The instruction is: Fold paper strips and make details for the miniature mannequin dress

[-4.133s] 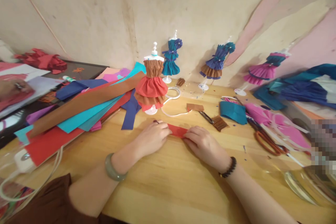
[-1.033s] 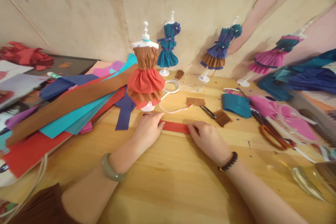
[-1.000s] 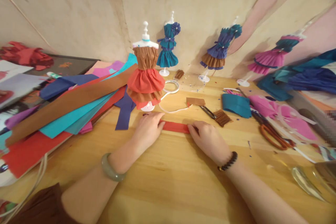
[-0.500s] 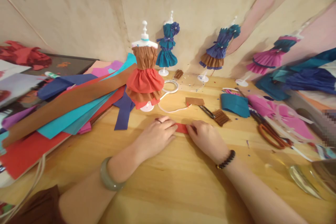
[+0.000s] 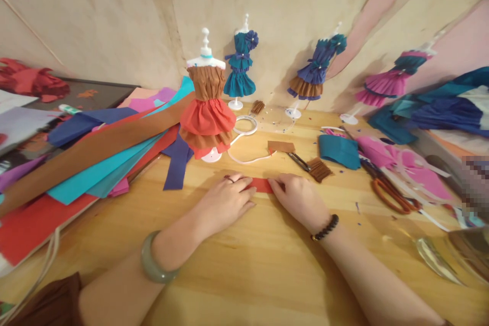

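The wooden desk (image 5: pixel 244 270) fills the lower view and meets a pale wall at 12 o'clock. A fanned stack of coloured paper sheets (image 5: pixel 95 163) (brown, teal, red, blue) covers the desk at 9 to 10 o'clock of the hands. Just past the hands, at 11 o'clock, stands a small white mannequin in a brown and red paper dress (image 5: pixel 206 114), its base touching the edge of the stack. Three more dressed mannequins line the wall behind it: a teal dress (image 5: pixel 239 69) at 12 o'clock, a blue and brown dress (image 5: pixel 311 74) at 1 o'clock and a pink dress (image 5: pixel 385 81) at 2 o'clock.

The left hand (image 5: pixel 225 202) lies flat with its fingers stretched out and held together, resting on the left end of the red paper strip. The right hand (image 5: pixel 300 198) has its fingers curled, the tips on the strip's right end; whether they pinch or only press cannot be told. Orange-handled scissors (image 5: pixel 385 193) lie at 3 o'clock, well apart from the right hand.

The red paper strip (image 5: pixel 262 185) lies flat on the desk between the two hands, only its middle showing.
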`<state>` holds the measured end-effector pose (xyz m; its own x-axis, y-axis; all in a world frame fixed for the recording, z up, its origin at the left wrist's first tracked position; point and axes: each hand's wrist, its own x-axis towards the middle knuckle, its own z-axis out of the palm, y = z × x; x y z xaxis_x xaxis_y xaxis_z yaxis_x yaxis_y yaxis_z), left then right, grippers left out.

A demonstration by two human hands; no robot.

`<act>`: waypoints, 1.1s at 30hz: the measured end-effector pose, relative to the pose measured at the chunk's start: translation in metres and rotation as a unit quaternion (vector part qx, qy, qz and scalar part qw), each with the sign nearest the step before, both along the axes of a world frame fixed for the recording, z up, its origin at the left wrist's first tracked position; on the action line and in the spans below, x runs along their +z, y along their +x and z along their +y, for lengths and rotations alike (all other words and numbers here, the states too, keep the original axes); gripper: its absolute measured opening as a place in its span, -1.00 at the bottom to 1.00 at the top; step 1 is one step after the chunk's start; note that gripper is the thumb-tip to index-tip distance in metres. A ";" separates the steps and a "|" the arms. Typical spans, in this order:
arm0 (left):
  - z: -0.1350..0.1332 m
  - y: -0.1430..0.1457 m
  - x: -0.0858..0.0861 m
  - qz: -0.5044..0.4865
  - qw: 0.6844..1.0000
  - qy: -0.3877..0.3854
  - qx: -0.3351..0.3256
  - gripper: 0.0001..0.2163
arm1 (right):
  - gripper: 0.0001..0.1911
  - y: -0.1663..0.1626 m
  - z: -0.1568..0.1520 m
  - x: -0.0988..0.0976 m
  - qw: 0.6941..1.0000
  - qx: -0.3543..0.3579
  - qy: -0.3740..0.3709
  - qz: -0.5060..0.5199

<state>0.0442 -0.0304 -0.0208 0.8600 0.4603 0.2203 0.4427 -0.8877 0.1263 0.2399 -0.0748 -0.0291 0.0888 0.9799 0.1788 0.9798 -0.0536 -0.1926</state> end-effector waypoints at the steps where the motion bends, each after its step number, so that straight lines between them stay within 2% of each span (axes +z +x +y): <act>1: 0.000 0.000 0.000 0.002 1.000 0.000 -0.001 -0.74 | -0.65 0.002 0.000 -0.001 1.000 -0.006 0.015 0.011; 4: 0.000 -0.001 0.002 0.006 1.000 -0.002 -0.004 -0.74 | -0.78 0.009 -0.004 -0.002 0.993 0.008 0.099 0.060; 6: 0.000 -0.001 0.002 0.001 1.000 -0.006 -0.004 -0.74 | -0.85 0.010 -0.008 0.000 0.986 0.073 0.137 0.068; 9: 0.000 -0.002 0.001 -0.009 1.000 -0.015 -0.003 -0.74 | -0.85 0.005 -0.014 0.005 0.970 0.210 0.123 0.011; 12: 0.001 -0.002 -0.001 -0.015 1.000 -0.023 -0.002 -0.73 | -0.81 -0.002 -0.015 0.008 0.955 0.265 0.112 -0.066; 15: 0.002 -0.002 0.000 -0.023 0.999 -0.029 -0.007 -0.73 | -0.78 -0.004 -0.013 0.008 0.949 0.273 0.113 -0.106; 18: 0.002 -0.002 0.004 -0.032 0.999 -0.036 -0.008 -0.74 | -0.80 -0.003 -0.012 0.007 0.950 0.269 0.125 -0.101; 21: 0.004 -0.002 0.005 -0.047 0.998 -0.052 0.006 -0.74 | -0.82 -0.003 -0.014 0.007 0.954 0.256 0.143 -0.062; 27: 0.012 -0.004 -0.004 -0.096 0.991 -0.084 0.036 -0.77 | -0.80 -0.010 -0.016 0.008 0.965 0.235 0.110 0.037; 30: 0.012 -0.004 -0.004 -0.113 0.989 -0.090 0.035 -0.78 | -0.74 -0.015 -0.016 0.006 0.965 0.222 0.126 0.061; 33: 0.008 -0.004 0.000 -0.116 0.989 -0.092 0.023 -0.78 | -0.82 -0.016 -0.016 0.005 0.965 0.214 0.129 0.083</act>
<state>0.0407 -0.0221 -0.0203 0.7741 0.5480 0.3171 0.4220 -0.8199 0.3868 0.2235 -0.0906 -0.0243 -0.2652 0.8579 0.4402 0.8562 0.4195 -0.3017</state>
